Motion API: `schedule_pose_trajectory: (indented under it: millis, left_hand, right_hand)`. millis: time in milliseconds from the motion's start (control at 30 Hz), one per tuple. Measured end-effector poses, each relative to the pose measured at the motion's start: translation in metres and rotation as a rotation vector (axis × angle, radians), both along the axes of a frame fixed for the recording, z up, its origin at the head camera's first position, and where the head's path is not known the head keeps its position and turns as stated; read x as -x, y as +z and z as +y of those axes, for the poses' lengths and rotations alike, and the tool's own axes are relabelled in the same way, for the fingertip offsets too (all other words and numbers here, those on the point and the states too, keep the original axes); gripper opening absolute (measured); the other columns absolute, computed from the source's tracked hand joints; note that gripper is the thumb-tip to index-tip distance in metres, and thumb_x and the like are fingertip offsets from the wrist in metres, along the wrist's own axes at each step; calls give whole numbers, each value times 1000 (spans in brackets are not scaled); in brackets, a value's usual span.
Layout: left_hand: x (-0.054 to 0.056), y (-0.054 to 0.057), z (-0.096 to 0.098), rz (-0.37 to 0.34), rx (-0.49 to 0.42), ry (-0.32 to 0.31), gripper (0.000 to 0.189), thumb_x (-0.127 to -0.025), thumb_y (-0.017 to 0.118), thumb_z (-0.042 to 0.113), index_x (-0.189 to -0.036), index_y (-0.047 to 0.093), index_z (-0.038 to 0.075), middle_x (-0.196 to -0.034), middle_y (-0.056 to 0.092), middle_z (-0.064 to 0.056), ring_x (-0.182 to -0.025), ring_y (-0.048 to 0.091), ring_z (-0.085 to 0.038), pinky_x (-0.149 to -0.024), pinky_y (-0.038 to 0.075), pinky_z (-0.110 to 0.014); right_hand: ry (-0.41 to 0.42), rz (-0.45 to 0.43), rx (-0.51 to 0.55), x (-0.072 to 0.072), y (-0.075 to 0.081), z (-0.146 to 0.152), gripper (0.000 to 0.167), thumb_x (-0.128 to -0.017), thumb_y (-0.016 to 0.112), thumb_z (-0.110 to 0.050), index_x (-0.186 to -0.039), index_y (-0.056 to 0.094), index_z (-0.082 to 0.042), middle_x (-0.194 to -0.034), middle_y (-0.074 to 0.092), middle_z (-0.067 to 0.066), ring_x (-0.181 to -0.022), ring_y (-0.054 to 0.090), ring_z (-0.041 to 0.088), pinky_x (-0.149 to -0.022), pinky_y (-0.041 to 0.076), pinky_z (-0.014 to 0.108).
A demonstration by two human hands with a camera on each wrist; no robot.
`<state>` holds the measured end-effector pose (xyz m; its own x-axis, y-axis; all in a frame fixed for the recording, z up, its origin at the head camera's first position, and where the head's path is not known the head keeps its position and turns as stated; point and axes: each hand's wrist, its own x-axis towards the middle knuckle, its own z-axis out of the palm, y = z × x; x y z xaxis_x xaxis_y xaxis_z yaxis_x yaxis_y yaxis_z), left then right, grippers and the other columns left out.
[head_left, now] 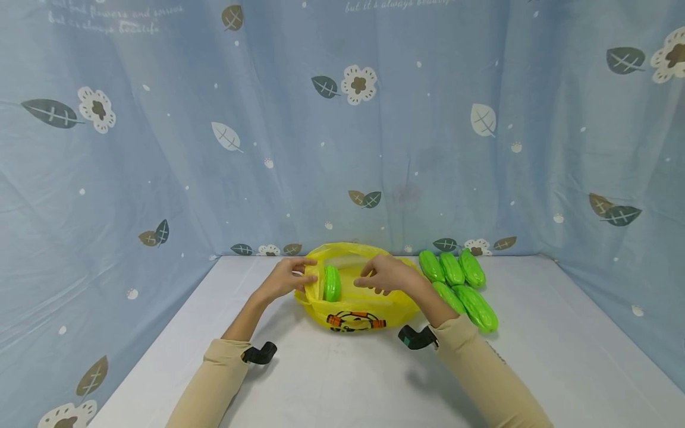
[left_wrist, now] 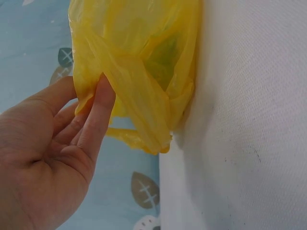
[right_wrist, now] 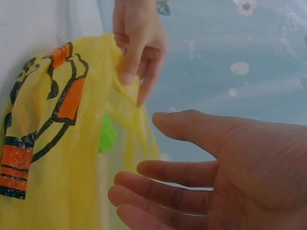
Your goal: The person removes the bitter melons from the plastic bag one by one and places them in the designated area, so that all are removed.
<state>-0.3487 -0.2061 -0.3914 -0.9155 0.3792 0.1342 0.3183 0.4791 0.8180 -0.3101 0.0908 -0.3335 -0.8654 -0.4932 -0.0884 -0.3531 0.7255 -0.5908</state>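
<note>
A yellow plastic bag (head_left: 398,306) with a black-and-orange print stands on the table, its mouth spread wide. My left hand (head_left: 280,278) pinches the bag's left rim between thumb and fingers; the left wrist view shows the thin yellow film (left_wrist: 139,81) folded at the fingertips. Inside the bag, near that side, is one shiny green, oblong, ridged thing (head_left: 332,284). Over the right part of the bag's mouth hovers my right hand (head_left: 389,274), fingers loosely bent and holding nothing. In the right wrist view its thumb and fingers (right_wrist: 177,191) are spread apart.
Several similar green oblong things (head_left: 476,309) lie in two rows on the white table (head_left: 332,380), right of the bag. A blue curtain (head_left: 299,178) with leaves and flowers hangs behind and at both sides. Each wrist carries a small black camera (head_left: 260,353).
</note>
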Motion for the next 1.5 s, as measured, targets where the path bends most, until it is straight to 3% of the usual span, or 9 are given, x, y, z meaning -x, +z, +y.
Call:
schedule_pose_trajectory:
  millis: [300, 500, 767, 1133, 1500]
  left_hand:
    - [0, -1, 0, 10, 0, -6, 48, -91, 72, 19, -134, 59, 5, -107, 68, -18, -83, 72, -20, -67, 63, -35]
    - [0, -1, 0, 16, 0, -10, 48, -90, 72, 20, -134, 59, 5, -106, 68, -18, -82, 72, -20, -67, 63, -35]
    - [2, 0, 0, 4, -5, -2, 47, -90, 72, 19, -134, 59, 6, -107, 68, -18, -83, 73, -21, -67, 63, -35]
    - [3, -2, 0, 5, 9, 3, 47, -90, 72, 21, -134, 59, 6, -106, 68, -17, -83, 72, -20, -67, 63, -35]
    - [4, -3, 0, 0, -3, -3, 48, -90, 73, 21, -133, 60, 7, -104, 68, -18, -81, 72, -20, -67, 63, -36]
  right_hand:
    - [7, -33, -12, -1, -4, -7, 33, -92, 68, -36, -109, 73, -7, -100, 73, 16, -85, 72, 31, -66, 62, 34]
    - [0, -42, -17, -2, -6, -13, 36, -92, 69, -37, -113, 72, -8, -95, 73, 10, -77, 71, 22, -65, 62, 33]
    - [18, -32, -23, -1, -9, -20, 37, -91, 69, -38, -112, 72, -7, -102, 73, 13, -69, 69, 16, -63, 62, 34]
    - [6, -18, -69, 0, -13, -32, 36, -91, 69, -39, -110, 74, -8, -97, 73, 11, -67, 68, 15, -62, 62, 33]
    - [-7, -16, -41, 8, -16, -39, 34, -93, 67, -35, -110, 72, -5, -96, 72, 14, -67, 69, 19, -61, 62, 34]
